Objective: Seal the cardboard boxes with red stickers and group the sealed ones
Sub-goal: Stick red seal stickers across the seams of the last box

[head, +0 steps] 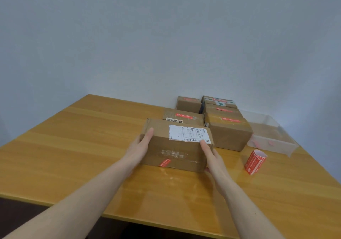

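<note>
Both hands hold the nearest cardboard box by its ends, and this box serves as the landmark here. The left hand lies flat against its left end with fingers straight and reaching up to the top edge. The right hand presses the right end, fingers extended, with 1 fingertip on the top corner beside the white shipping label. The box sits on the wooden surface, and a red sticker runs over its lower front edge, close to the surface.

Directly behind the box, touching or just apart, lies a flatter box with a red sticker on top. Behind and to the right of the landmark stands a larger box, also bearing a red strip, with more sealed boxes grouped behind it near the wall. Further right of that group sits a clear plastic tray holding a few red scraps. To the right of the landmark box, nearer the person and well apart from it, stands a roll of red stickers, slightly tilted.
</note>
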